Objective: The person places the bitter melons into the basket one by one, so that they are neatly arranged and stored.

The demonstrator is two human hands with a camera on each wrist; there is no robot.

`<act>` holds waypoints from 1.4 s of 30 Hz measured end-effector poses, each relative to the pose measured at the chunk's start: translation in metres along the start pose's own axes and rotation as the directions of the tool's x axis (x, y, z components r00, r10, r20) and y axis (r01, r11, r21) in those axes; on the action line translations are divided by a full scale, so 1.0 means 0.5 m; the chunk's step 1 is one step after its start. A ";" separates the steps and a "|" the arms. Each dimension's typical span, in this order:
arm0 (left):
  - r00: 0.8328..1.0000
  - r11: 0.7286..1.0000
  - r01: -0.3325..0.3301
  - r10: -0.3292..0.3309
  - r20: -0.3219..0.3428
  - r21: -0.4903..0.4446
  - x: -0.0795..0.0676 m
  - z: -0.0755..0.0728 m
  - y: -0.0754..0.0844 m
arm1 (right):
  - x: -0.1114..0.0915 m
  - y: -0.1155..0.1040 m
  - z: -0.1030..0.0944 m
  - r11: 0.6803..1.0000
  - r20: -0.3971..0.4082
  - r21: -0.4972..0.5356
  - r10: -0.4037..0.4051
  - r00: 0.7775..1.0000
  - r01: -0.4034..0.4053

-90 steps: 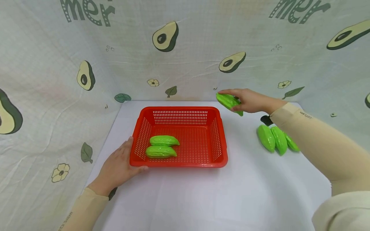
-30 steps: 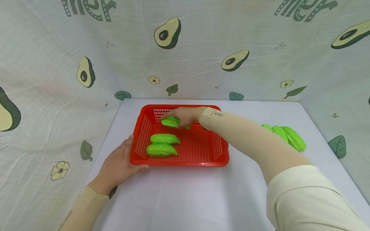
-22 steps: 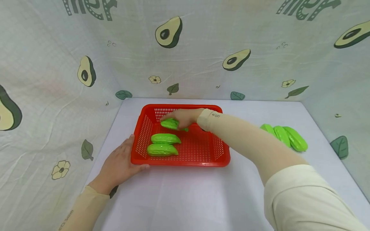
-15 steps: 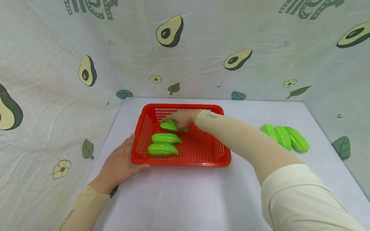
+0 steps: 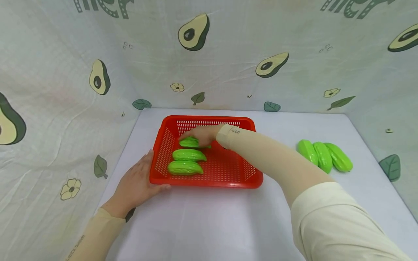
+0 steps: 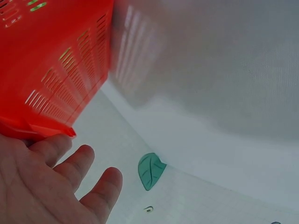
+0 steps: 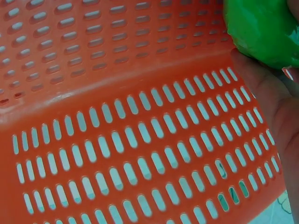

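Note:
A red perforated plastic basket (image 5: 205, 183) stands on the white table. In it lie two glossy, ridged green vegetables with pointed tips, a rear one (image 5: 188, 155) and a front one (image 5: 184, 168), side by side. Behind them my right hand (image 5: 205, 135) grips a third green vegetable (image 5: 189, 142) low inside the basket; in the right wrist view this vegetable (image 7: 261, 32) is partly cut off at the top corner. My left hand (image 5: 134, 185) rests at the basket's front left corner, fingers extended along the left side and thumb by the front rim.
Three more green vegetables (image 5: 323, 156) lie close together on the table (image 5: 202, 221) at the right, past my right forearm. A cloth printed with avocados (image 5: 194, 32) hangs behind the table and along both sides.
My right hand has carried a green vegetable from above the table's right side leftward into the basket, then lower and closer to the two there. My left hand keeps its place at the corner.

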State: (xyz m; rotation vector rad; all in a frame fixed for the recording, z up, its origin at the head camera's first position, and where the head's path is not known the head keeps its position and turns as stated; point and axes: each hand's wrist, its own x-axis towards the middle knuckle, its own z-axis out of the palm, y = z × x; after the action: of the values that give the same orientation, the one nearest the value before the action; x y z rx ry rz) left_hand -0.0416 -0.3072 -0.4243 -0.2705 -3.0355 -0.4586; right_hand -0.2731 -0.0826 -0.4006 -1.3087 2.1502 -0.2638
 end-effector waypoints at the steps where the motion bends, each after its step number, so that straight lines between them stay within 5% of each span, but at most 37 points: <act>1: 1.000 1.000 0.001 -0.001 0.000 0.000 0.001 0.000 0.000 | 0.000 -0.001 -0.001 1.000 0.001 -0.004 -0.005 1.000 0.005; 20: 1.000 1.000 0.003 -0.003 0.000 -0.009 0.003 -0.003 0.002 | -0.003 -0.013 0.001 0.997 0.041 0.082 0.006 0.999 -0.010; 33: 1.000 1.000 -0.003 0.003 -0.013 -0.006 0.001 -0.002 0.001 | 0.003 -0.006 -0.001 0.998 -0.007 -0.056 -0.009 1.000 0.009; 42: 1.000 1.000 0.011 -0.011 0.002 0.006 -0.001 -0.001 0.002 | 0.003 -0.004 0.000 0.999 0.003 -0.039 0.001 1.000 -0.001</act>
State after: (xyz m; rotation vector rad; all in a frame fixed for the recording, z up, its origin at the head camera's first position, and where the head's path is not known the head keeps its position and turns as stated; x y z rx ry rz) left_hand -0.0410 -0.3063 -0.4235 -0.2540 -3.0414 -0.4505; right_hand -0.2724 -0.0849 -0.4004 -1.3289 2.1641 -0.2200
